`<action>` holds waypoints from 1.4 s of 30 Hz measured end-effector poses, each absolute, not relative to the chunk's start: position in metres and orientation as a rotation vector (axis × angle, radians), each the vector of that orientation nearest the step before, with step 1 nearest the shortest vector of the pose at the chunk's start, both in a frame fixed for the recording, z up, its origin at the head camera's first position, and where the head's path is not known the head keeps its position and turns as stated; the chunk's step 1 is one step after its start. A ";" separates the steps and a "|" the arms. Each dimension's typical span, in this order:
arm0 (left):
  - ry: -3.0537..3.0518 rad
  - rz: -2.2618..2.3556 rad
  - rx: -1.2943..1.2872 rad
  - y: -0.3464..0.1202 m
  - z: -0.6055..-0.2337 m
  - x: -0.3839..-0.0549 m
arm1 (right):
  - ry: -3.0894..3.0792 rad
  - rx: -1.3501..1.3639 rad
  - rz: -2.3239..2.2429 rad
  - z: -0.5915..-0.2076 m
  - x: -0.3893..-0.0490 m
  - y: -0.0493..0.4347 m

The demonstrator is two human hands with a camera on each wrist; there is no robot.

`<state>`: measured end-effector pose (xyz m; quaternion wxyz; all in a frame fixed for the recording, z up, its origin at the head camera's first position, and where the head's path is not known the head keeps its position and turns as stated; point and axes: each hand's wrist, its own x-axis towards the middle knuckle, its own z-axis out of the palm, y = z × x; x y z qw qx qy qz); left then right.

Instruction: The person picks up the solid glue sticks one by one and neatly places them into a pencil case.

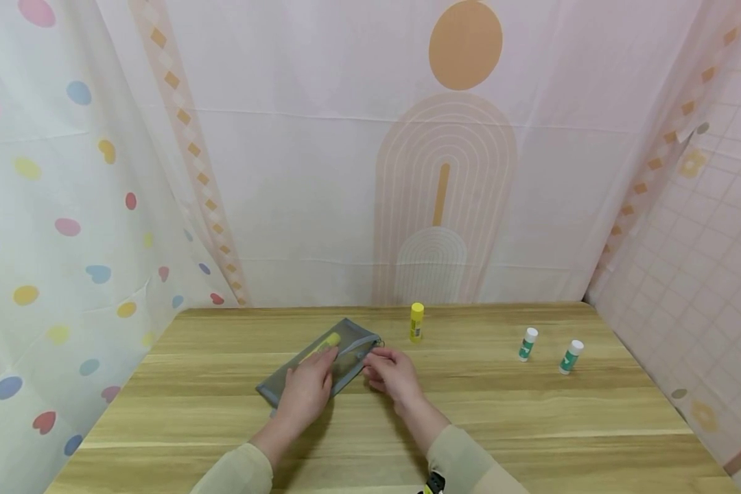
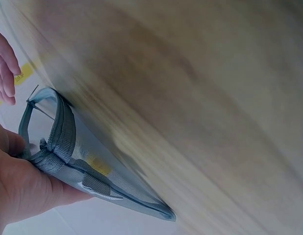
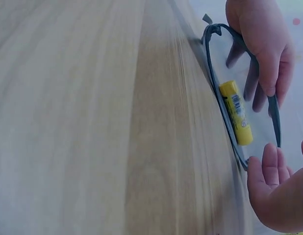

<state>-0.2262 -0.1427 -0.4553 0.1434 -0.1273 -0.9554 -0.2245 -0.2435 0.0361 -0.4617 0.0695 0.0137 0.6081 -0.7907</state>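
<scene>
A grey mesh zipper pouch (image 1: 353, 362) lies slanted on the table, its mouth gaping along the near side. Inside it a yellow glue stick (image 3: 236, 112) shows through the opening. My left hand (image 1: 309, 385) holds the pouch by the upper edge of its mouth, thumb on one side and fingers on the other. At the pouch's right corner is my right hand (image 1: 393, 374), its fingers loosely bent beside the zipper end with nothing seen between them. Whether those fingertips touch the pouch is hard to tell.
Another yellow glue stick (image 1: 416, 322) stands upright behind my right hand. Farther right stand two white and green glue sticks (image 1: 527, 344). The wooden table (image 1: 500, 425) meets patterned curtains (image 1: 309, 206) at its back and sides.
</scene>
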 end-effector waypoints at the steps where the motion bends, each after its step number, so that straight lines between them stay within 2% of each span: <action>1: -2.752 -0.647 -0.368 -0.143 -0.456 -0.226 | 1.833 0.033 -2.384 -0.462 -0.243 0.037; 25: -2.763 -0.631 -0.375 -0.144 -0.455 -0.225 | 2.137 -0.085 -2.372 -0.460 -0.245 0.062; 42: -2.776 -0.654 -0.368 -0.144 -0.456 -0.226 | 2.447 -0.063 -2.217 -0.459 -0.249 0.088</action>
